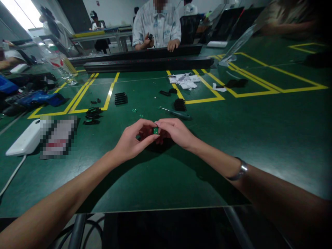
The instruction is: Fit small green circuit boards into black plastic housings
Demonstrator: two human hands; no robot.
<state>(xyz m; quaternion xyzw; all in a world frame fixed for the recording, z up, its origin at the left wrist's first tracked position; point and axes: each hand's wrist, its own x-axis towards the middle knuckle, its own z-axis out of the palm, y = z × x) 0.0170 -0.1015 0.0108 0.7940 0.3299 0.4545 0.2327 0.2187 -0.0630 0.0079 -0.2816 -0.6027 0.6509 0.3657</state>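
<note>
A small green circuit board (155,131) is pinched between the fingertips of my left hand (135,137) and my right hand (176,132), just above the table. The thumb and index finger of the left hand close on its near side. On the other side, my right fingers are curled against it, partly hidden behind the thumb. Just beyond the hands lies a screwdriver (178,113) with a dark green handle. Tiny green pieces (134,110) are on the table to its left.
Black parts (92,116) lie at left, with a row of black strips (120,98) and a black stack (179,104) farther in. Behind are crumpled paper (185,81) and long black bars (150,64) before a seated person. A white power bank (26,136) with cable is at left.
</note>
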